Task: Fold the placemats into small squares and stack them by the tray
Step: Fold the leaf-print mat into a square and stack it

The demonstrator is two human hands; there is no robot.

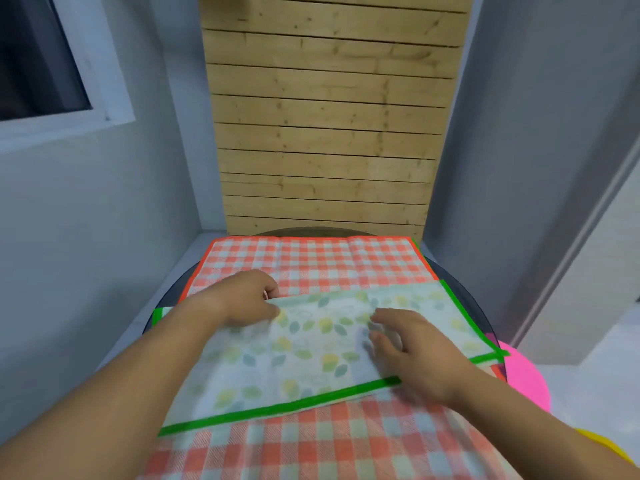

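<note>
Left hand [249, 303]: pinches the far edge of the leaf placemat [294, 368].
Right hand [419, 351]: fingers spread, resting on the same mat.
Leaf placemat: lies across the checked placemat [311, 261] on the round table [464, 289].
Right of table: pink disc [524, 377] and yellow rim [602, 445], both partly hidden.
Behind: wooden slat panel [329, 116].

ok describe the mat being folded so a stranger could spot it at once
Below the wooden slat wall stands a round dark table, covered by an orange checked mat. Across its middle lies the leaf mat. Its pale leaf print and bright green border set it apart from the orange checks beneath.
</note>
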